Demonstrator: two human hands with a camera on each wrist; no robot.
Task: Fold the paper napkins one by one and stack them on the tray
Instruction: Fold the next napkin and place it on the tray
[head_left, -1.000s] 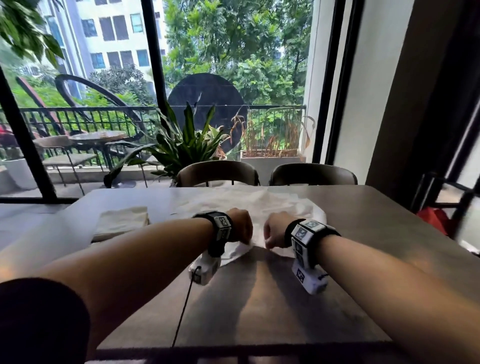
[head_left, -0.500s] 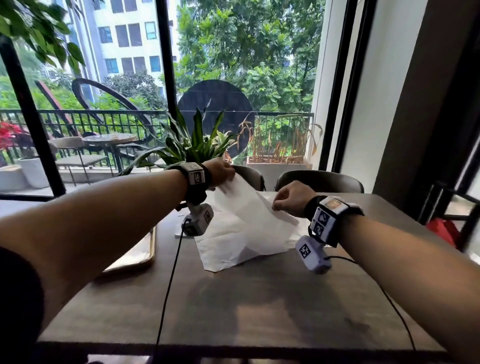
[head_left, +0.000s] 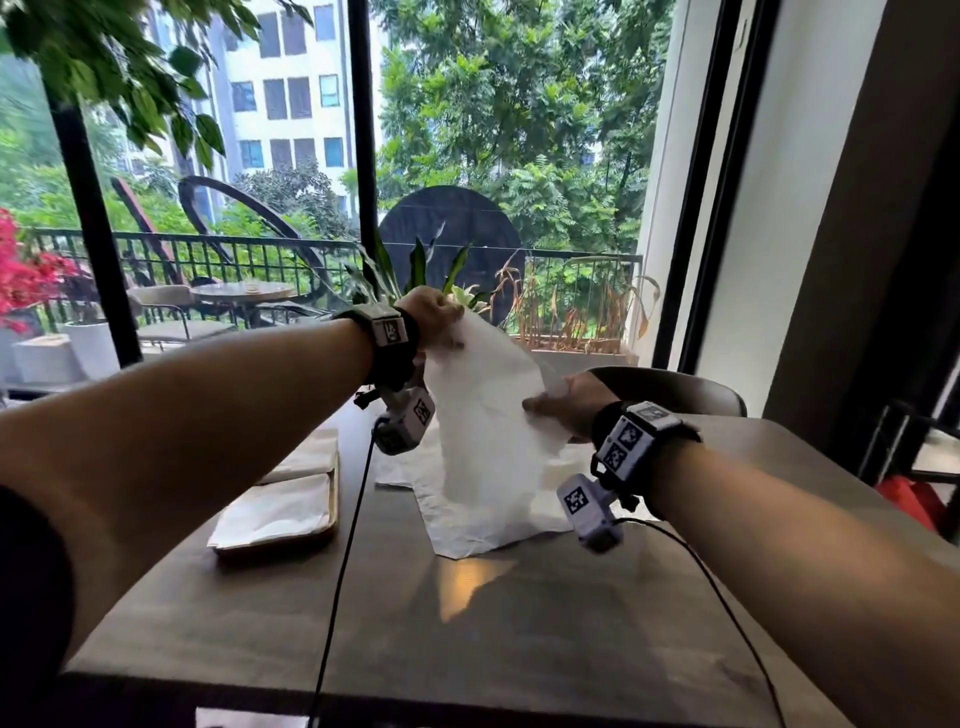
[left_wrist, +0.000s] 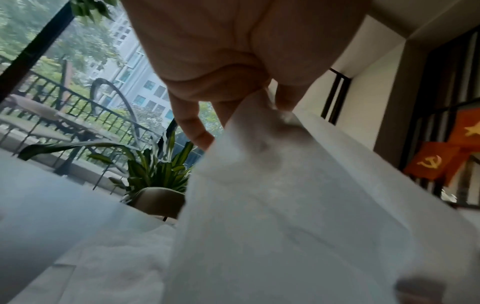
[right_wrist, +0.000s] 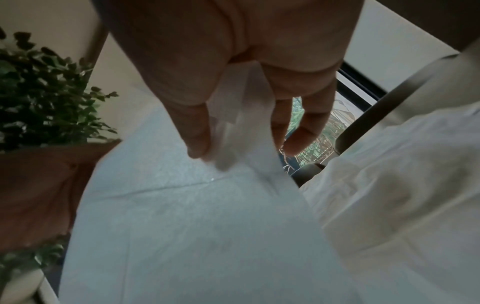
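A large white paper napkin (head_left: 483, 426) hangs in the air above the table, its lower edge trailing onto other unfolded napkins (head_left: 467, 530) lying flat. My left hand (head_left: 434, 317) pinches its top corner, raised high; the left wrist view shows the napkin (left_wrist: 285, 205) caught between fingers and thumb (left_wrist: 283, 96). My right hand (head_left: 563, 402) pinches the napkin's right edge, lower down; the right wrist view shows the napkin (right_wrist: 182, 226) running up between thumb and fingers (right_wrist: 200, 131). The tray (head_left: 332, 499) sits at the left with folded napkins (head_left: 275, 509) on it.
The brown table (head_left: 467, 649) reaches to a window wall ahead. A chair back (head_left: 675, 389) stands at the far side. Black cables run from both wrist cameras across the table. Something red (head_left: 904, 499) sits by a dark rack at the right edge.
Both hands rose from the table with the napkin's near edge. The left hand climbed highest, and the sheet now hangs nearly upright. My head view has tilted up and shifted right.
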